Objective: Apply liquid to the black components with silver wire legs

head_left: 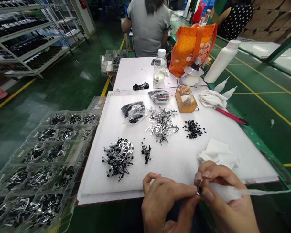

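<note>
At the table's near edge, my left hand [168,202] and my right hand [229,197] meet with pinched fingertips. Between them is a small part with black and bright metal faces [199,189], mostly covered by the fingers. My right hand also holds a soft white teardrop-shaped piece [224,191] whose thin tail points right; it resembles a dropper. Ahead lie a pile of small black pieces [194,129], a few more black pieces [146,153], and a heap of bent metal clips [163,123]. Clips with black ends [120,157] are piled at left.
A crumpled white cloth [218,153] lies just beyond my right hand. Farther back are a wooden box [186,102], a red knife-like tool [231,116], bags of black parts [133,110] and a bottle [160,68]. Compartment trays [45,152] stand left. Two people are beyond.
</note>
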`<state>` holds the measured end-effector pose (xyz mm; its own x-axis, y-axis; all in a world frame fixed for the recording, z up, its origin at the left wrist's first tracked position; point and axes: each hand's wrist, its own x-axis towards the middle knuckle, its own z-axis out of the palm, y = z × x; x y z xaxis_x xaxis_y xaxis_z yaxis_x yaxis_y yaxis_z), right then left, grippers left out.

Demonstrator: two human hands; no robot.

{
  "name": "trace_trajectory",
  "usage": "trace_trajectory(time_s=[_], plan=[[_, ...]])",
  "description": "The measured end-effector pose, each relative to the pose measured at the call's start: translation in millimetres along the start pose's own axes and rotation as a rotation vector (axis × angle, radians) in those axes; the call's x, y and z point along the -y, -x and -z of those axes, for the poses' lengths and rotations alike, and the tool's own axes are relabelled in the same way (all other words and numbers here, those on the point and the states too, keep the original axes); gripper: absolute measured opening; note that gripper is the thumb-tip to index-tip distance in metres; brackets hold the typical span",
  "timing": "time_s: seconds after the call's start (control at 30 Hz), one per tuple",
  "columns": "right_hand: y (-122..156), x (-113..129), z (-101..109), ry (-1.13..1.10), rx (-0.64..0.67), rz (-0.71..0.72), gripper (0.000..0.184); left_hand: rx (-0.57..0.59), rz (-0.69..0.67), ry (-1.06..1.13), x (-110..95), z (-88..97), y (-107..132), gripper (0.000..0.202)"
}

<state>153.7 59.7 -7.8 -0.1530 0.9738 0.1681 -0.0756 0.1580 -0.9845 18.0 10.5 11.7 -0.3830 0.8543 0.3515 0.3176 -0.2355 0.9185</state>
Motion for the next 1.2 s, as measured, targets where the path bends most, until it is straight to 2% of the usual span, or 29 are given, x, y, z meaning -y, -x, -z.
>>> trace_trajectory(time_s=[0.13,0.23,0.3,0.33,0.4,0.47,0.53,0.6,0.67,0.83,0.9,0.97,1.07,1.1,1.13,1.2], plan=[[3.9,-3.4,1.9,-0.023,0.026,0.018,0.014,-0.02,0.045,0.03,-0.9,-0.7,1.7,0.028],[-11.8,0.7,15.4,-0.063,-0.017,-0.027,0.019,-0.052,0.242,0.12,-3.1,1.1,2.8,0.02],[-42.8,6.0,29.4,0.009,-0.105,-0.044,0.024,-0.088,0.488,0.215,-3.8,3.7,2.0,0.007],[-64.4,8.3,36.3,0.113,-0.159,-0.02,0.027,-0.104,0.615,0.269,-3.7,5.2,0.9,0.01],[-115.2,10.4,46.6,0.208,-0.233,0.052,0.034,-0.113,0.807,0.385,-2.4,8.5,-2.2,0.033],[-165.8,8.7,49.4,0.362,-0.22,0.057,0.047,-0.109,0.894,0.501,-0.6,11.8,-5.8,0.051],[-205.2,4.0,45.1,0.515,-0.138,0.05,0.047,-0.112,0.929,0.606,1.3,15.2,-8.7,0.055],[-228.6,-1.6,37.6,0.627,-0.03,0.045,0.039,-0.136,0.958,0.697,3.4,19.0,-10.5,0.054],[-238.2,-6.9,32.2,0.706,0.006,0.082,0.027,-0.172,0.986,0.782,6.1,22.5,-11.7,0.051],[-239.1,-14.6,36.6,0.777,-0.079,0.211,0.019,-0.235,1.038,0.97,11.8,22.7,-14.0,0.043],[-233.8,-11.2,39.0,0.756,-0.108,0.232,0.022,-0.22,1.06,1.016,12.1,19.0,-14.0,0.044],[-219.0,-1.1,37.4,0.714,-0.218,0.291,0.03,-0.205,1.074,1.061,11.5,15.1,-13.3,0.044],[-173.3,22.7,28.2,0.523,-0.417,0.393,0.033,-0.197,1.072,1.096,10.3,11.5,-12.3,0.044],[-153.3,30.2,24.5,0.296,-0.431,0.378,0.025,-0.196,1.068,1.099,10.0,11.0,-12.2,0.043],[-132.5,36.2,21.1,0.099,-0.355,0.273,0.02,-0.192,1.063,1.099,9.7,10.7,-12.3,0.043],[-93.9,42.0,16.2,-0.016,-0.206,0.132,0.027,-0.179,1.048,1.091,8.9,10.5,-12.8,0.042]])
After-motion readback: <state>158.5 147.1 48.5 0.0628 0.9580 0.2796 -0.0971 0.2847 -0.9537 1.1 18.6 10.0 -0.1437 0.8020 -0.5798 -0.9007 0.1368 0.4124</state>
